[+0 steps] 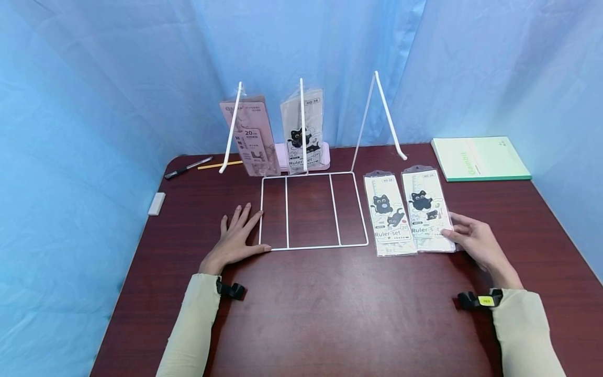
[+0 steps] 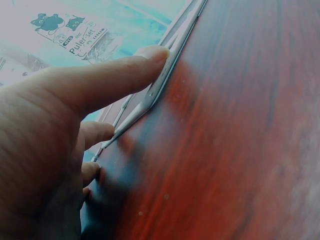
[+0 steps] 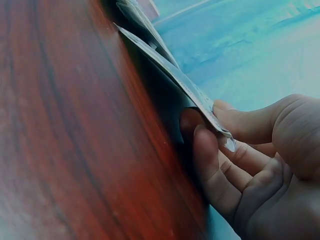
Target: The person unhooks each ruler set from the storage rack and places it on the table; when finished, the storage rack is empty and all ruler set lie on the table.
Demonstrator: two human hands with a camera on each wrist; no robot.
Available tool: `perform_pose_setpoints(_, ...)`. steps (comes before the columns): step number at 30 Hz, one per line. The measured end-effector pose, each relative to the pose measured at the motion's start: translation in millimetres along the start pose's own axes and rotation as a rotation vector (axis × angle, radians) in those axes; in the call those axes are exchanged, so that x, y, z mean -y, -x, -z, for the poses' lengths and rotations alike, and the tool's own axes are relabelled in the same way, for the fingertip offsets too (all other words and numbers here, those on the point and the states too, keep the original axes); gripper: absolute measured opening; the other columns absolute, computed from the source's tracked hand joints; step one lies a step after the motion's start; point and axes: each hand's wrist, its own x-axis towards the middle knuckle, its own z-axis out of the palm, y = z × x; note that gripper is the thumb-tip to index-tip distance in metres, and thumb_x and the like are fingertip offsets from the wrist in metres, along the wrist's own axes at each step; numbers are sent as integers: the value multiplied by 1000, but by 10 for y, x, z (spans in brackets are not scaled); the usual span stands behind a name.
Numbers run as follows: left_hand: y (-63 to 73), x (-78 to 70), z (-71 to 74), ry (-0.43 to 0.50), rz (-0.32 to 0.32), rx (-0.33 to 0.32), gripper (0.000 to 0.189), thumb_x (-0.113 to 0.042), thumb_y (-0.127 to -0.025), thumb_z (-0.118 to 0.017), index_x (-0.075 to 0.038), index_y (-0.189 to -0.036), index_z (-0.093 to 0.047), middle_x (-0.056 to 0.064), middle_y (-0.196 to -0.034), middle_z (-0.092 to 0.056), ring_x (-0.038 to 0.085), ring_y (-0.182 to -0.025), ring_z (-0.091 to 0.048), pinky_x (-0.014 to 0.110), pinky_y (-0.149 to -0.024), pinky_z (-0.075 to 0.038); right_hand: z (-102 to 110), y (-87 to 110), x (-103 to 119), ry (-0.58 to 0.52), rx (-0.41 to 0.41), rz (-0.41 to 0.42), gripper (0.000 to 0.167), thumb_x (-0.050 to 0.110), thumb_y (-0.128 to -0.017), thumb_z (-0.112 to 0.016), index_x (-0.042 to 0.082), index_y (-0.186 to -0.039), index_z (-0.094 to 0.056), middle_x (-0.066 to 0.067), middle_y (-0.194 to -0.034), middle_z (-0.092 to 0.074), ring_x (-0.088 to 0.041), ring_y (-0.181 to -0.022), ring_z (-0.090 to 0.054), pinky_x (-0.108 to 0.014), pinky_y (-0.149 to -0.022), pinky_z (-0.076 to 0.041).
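A white wire rack (image 1: 313, 247) stands on the table, its base frame flat and three prongs rising at the back. My left hand (image 1: 237, 238) lies at the base's near-left corner with fingers spread; its thumb (image 2: 125, 75) rests on the wire. Between thumb and fingers, my right hand (image 1: 478, 243) pinches the right edge of a ruler-set pack (image 1: 424, 209) printed with black cats. In the right wrist view that edge of the pack (image 3: 175, 75) is tipped up off the table. Another ruler-set pack (image 1: 388, 214) lies just left of it.
A pink pack (image 1: 252, 136) hangs on the left prong, a ruler-set pack (image 1: 301, 120) on the middle one. Behind them sits a lilac case (image 1: 325, 157). A pen (image 1: 188, 167), a yellow pencil (image 1: 219, 164) and a white eraser (image 1: 157, 203) lie left; a green notebook (image 1: 480, 157) lies back right.
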Motion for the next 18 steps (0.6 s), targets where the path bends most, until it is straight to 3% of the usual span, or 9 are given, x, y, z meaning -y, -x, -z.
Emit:
perform_pose_setpoints(4,-5,10,-2,-6,1,4,98,-56,-84,-73,-24,-162,-23,13,-171,-2,38,-159,5,70,-120,7,-2,-8,17,22,8,9,64,18,-98,-65,-10,-149,-38,21,-80,-69,2,-66,-62,-21,-55,-50)
perform_pose_setpoints(12,0,3,5,-5,7,9,99,-57,-83,-73,-24,-162,-22,13,-171,-1,37,-159,6,70,-120,7,-17,-27,67,81,3,16,64,17,-97,-67,-11,-148,-40,-5,-89,-76,3,-66,-63,-20,-56,-50)
perform_pose_setpoints(18,-3,-5,8,-3,5,13,99,-56,-84,-73,-23,-162,-21,13,-171,0,38,-158,7,70,-120,8,-22,-35,89,93,1,19,63,19,-95,-69,-11,-145,-44,0,-87,-74,4,-66,-62,-20,-55,-50)
